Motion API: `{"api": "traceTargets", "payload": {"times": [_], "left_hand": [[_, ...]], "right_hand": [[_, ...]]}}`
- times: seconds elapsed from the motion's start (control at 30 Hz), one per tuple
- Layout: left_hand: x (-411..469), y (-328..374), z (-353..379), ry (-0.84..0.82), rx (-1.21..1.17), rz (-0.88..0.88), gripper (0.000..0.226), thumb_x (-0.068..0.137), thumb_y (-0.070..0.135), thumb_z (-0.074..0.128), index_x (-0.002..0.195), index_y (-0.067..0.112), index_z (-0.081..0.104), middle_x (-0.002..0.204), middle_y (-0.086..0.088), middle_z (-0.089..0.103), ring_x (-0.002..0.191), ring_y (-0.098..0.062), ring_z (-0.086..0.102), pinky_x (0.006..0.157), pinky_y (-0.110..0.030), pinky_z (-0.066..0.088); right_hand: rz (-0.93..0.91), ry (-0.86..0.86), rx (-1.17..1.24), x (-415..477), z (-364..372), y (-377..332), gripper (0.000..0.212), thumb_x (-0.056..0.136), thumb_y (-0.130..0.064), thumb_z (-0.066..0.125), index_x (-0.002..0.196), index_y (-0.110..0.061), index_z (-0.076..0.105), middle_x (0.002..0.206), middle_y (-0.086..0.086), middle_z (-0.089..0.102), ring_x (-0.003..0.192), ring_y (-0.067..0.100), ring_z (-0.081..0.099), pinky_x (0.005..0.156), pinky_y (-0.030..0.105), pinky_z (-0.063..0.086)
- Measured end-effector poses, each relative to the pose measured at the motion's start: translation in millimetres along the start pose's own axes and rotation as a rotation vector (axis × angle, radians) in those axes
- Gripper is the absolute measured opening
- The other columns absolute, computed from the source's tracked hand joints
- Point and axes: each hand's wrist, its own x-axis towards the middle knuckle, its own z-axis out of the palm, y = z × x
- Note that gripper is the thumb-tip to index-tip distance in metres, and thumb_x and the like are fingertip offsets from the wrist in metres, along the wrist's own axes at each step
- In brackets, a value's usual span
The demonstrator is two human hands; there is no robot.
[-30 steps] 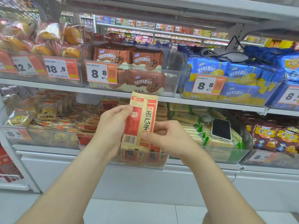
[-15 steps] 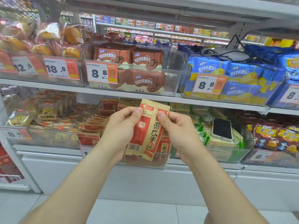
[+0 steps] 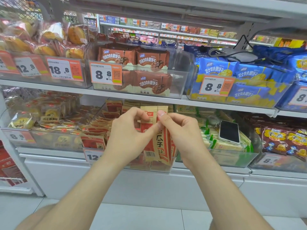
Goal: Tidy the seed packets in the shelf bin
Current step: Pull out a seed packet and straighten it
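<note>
Store shelf [image 3: 207, 169], lower tier: clear bin [image 3: 149, 166] holds red/tan seed pkts [image 3: 98, 130], left ones slumped. One seed packet [image 3: 162, 141] hangs below the grip, long axis near upright, lower end down among the front row. Left hand [image 3: 127, 135] & right hand [image 3: 181, 131] both pinch its top edge, equally near

the left hand [image 3: 126, 136] and right hand [image 3: 184, 135] cover much of the seed packet [image 3: 162, 141], the left wrist [image 3: 109, 155] hides half a price tag [image 3: 92, 156], and a second price label [image 3: 301, 97] is cut off by the right edge.
</note>
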Motion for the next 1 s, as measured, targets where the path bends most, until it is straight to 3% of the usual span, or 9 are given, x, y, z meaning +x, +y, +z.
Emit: {"api": "traceTargets", "payload": {"times": [0.17,0.33,0.43,0.57,0.63,0.7,0.8,0.9,1.0], "left_hand": [[0,3,0,0.043,-0.017,0.001,0.021,0.089,0.046,0.083,0.083,0.029,0.072,0.082,0.016,0.076,0.076,-0.007,0.075,0.074,-0.044,0.065],[2,5,-1,-0.034,-0.097,-0.004,0.017,0.102,0.023,0.071,0.087,0.023,0.078,0.079,0.011,0.079,0.071,-0.007,0.075,0.070,-0.033,0.064],[3,7,-3,-0.118,-0.174,-0.054,0.017,0.105,0.021,0.069,0.093,0.020,0.080,0.081,0.004,0.081,0.073,-0.012,0.076,0.068,-0.028,0.062],[3,7,-5,-0.107,-0.198,-0.061,0.014,0.104,0.022,0.071,0.095,0.021,0.082,0.086,0.007,0.082,0.082,-0.011,0.079,0.072,-0.026,0.064],[4,6,-6,-0.067,-0.208,-0.066,0.015,0.103,0.022,0.072,0.093,0.019,0.083,0.085,0.006,0.082,0.082,-0.011,0.079,0.070,-0.023,0.063],[6,2,-7,0.004,-0.170,-0.071,0.017,0.102,0.026,0.073,0.089,0.021,0.083,0.080,0.006,0.081,0.078,-0.012,0.078,0.073,-0.033,0.065],[11,-7,-11,0.181,-0.156,-0.151,0.022,0.101,0.036,0.074,0.085,0.023,0.081,0.074,0.007,0.079,0.072,-0.013,0.078,0.077,-0.048,0.065],[17,-13,-19,0.294,-0.215,-0.236,0.029,0.098,0.050,0.075,0.083,0.025,0.081,0.078,0.008,0.080,0.077,-0.015,0.079,0.080,-0.053,0.065],[16,-13,-20,0.217,-0.190,-0.242,0.022,0.092,0.049,0.081,0.090,0.027,0.079,0.090,0.011,0.081,0.083,-0.011,0.079,0.082,-0.048,0.066]], "right_hand": [[-0.161,0.038,-0.112,0,4,0,0.035,0.105,-0.033,0.067,0.081,-0.012,0.082,0.079,0.013,0.078,0.074,0.026,0.074,0.072,0.044,0.060],[-0.292,0.126,-0.158,2,8,6,0.048,0.112,-0.033,0.055,0.073,-0.007,0.066,0.065,0.013,0.065,0.063,0.015,0.053,0.063,0.046,0.050],[-0.314,0.184,-0.200,4,8,8,0.052,0.114,-0.031,0.048,0.072,-0.006,0.064,0.062,0.008,0.064,0.059,0.011,0.051,0.060,0.040,0.046],[-0.295,0.171,-0.200,7,6,9,0.051,0.114,-0.033,0.049,0.075,-0.007,0.069,0.065,0.008,0.069,0.060,0.011,0.056,0.061,0.038,0.048],[-0.255,0.114,-0.160,5,6,7,0.049,0.113,-0.035,0.051,0.079,-0.008,0.073,0.069,0.006,0.073,0.063,0.011,0.061,0.062,0.034,0.050],[-0.198,0.005,-0.137,3,3,3,0.036,0.110,-0.035,0.058,0.089,-0.013,0.078,0.080,0.002,0.079,0.073,0.011,0.072,0.068,0.031,0.056],[-0.073,-0.189,-0.219,2,-4,2,0.013,0.099,-0.032,0.075,0.107,-0.023,0.080,0.092,0.001,0.082,0.088,0.017,0.080,0.079,0.042,0.065],[0.005,-0.353,-0.328,0,-6,6,0.021,0.099,-0.029,0.076,0.120,-0.026,0.078,0.095,-0.002,0.083,0.090,0.017,0.081,0.081,0.049,0.067],[-0.004,-0.321,-0.305,-1,-1,6,0.020,0.105,-0.028,0.068,0.121,-0.021,0.078,0.093,-0.004,0.084,0.087,0.015,0.081,0.079,0.049,0.068]]}}
